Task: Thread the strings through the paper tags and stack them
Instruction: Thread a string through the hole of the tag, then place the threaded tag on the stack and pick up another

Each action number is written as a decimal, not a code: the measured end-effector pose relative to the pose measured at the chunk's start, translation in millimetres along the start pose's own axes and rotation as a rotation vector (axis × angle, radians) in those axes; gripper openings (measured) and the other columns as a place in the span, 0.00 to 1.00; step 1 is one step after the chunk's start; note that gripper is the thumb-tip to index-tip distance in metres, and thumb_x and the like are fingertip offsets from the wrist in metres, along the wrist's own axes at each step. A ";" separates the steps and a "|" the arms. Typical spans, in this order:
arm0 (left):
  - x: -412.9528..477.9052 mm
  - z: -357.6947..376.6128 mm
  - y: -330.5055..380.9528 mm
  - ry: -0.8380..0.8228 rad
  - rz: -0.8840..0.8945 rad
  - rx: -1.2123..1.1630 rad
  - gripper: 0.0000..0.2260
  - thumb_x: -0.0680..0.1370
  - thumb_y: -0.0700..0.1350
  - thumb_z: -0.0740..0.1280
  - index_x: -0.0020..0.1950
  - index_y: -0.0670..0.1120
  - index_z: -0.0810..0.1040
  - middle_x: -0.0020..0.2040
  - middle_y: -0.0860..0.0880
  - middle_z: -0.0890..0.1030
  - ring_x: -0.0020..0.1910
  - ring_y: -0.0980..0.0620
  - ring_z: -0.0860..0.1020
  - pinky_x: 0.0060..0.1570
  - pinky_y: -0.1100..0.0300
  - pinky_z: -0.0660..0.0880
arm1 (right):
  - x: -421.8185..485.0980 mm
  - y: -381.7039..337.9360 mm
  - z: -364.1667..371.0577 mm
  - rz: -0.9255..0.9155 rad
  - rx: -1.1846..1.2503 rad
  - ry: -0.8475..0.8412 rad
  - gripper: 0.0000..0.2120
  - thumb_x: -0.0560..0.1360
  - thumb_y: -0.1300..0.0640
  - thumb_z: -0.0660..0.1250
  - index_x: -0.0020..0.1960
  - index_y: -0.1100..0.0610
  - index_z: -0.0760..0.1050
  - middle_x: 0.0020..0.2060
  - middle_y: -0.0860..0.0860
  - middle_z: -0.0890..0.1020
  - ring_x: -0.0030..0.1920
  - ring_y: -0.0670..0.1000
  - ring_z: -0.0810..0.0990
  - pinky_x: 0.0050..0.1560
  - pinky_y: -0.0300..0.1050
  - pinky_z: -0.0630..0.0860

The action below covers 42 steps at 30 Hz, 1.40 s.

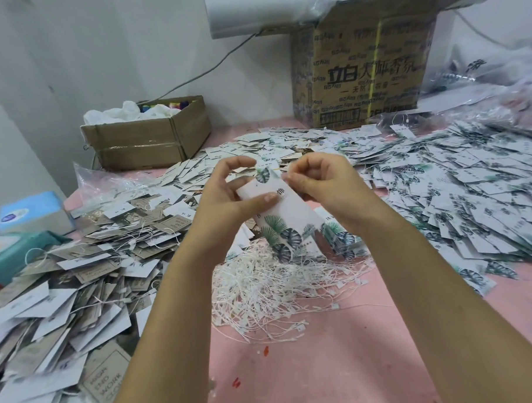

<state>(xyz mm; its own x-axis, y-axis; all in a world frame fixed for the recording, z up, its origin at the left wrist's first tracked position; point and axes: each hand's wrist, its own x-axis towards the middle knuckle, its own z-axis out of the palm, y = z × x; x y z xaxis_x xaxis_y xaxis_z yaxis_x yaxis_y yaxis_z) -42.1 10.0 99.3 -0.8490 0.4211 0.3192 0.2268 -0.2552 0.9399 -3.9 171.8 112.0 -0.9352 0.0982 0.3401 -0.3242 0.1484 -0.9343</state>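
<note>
1. The left hand [227, 190] grips a long white paper tag [286, 212] printed with green leaves. Its thumb is pressed across the tag's face and its fingers are curled behind.
2. The right hand [322, 183] is curled tight, with thumb and forefinger pinched at the tag's far right edge. A string may lie between them, but it is too fine to make out.
3. The tag is held above the worktop [327, 366], tilted, with its leafy end pointing near and right. Both hands meet at its far end, close together.
4. Just below the tag lies a tangled heap of loose white strings [277, 289], spread over the pink worktop between the forearms.
5. A short stack of leaf tags [342, 239] sits just right of the strings' far edge.
6. To the right, a wide drift of leaf-print tags [471, 186] covers the worktop out to the far side.
7. To the left lies a pile of brown and grey tags [78, 270], some with strings through them.
8. At the far left stands a small cardboard box [146, 136], open, with white material inside.
9. At the far centre stands a large cardboard box [365, 72] with printed lettering, against the wall.
</note>
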 end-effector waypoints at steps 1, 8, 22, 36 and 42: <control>0.3 -0.5 0.1 0.017 0.013 -0.008 0.23 0.60 0.37 0.74 0.51 0.49 0.72 0.38 0.49 0.83 0.39 0.50 0.82 0.37 0.58 0.79 | -0.5 0.9 1.6 0.024 0.016 -0.047 0.08 0.74 0.69 0.64 0.40 0.59 0.74 0.31 0.52 0.79 0.29 0.45 0.75 0.31 0.33 0.73; 0.8 -0.9 -2.7 0.109 0.059 0.184 0.19 0.68 0.31 0.73 0.49 0.50 0.72 0.34 0.54 0.82 0.34 0.58 0.80 0.33 0.64 0.77 | -2.2 1.2 -1.4 0.123 0.076 -0.125 0.09 0.73 0.70 0.65 0.40 0.57 0.76 0.30 0.49 0.82 0.31 0.47 0.79 0.33 0.37 0.75; 1.7 21.4 -10.0 0.196 0.027 0.323 0.13 0.72 0.41 0.73 0.47 0.55 0.71 0.47 0.50 0.79 0.42 0.52 0.80 0.36 0.57 0.80 | -0.5 -9.1 -6.1 0.208 -0.275 -0.035 0.10 0.73 0.70 0.65 0.51 0.61 0.78 0.41 0.54 0.82 0.39 0.50 0.80 0.34 0.38 0.78; -3.1 7.2 -35.8 -0.356 -0.393 0.983 0.07 0.74 0.48 0.72 0.49 0.50 0.78 0.43 0.51 0.77 0.36 0.57 0.75 0.32 0.67 0.69 | 0.1 47.4 -112.3 0.552 -0.889 0.504 0.22 0.75 0.70 0.56 0.68 0.60 0.69 0.62 0.62 0.74 0.57 0.62 0.75 0.51 0.49 0.71; -1.9 9.1 -43.1 -0.357 -0.290 1.037 0.05 0.70 0.47 0.75 0.41 0.52 0.80 0.32 0.54 0.73 0.26 0.62 0.69 0.26 0.70 0.64 | -3.7 71.6 -114.7 0.719 -0.883 0.375 0.13 0.74 0.69 0.59 0.57 0.66 0.75 0.54 0.64 0.78 0.49 0.61 0.77 0.53 0.51 0.75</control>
<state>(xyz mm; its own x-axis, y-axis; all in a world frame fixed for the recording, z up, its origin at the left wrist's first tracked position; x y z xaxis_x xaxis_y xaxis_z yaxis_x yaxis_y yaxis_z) -45.9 28.2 59.3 -0.7870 0.6133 -0.0670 0.4704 0.6668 0.5780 -7.4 294.9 56.1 -0.7150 0.6942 -0.0826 0.6024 0.5518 -0.5767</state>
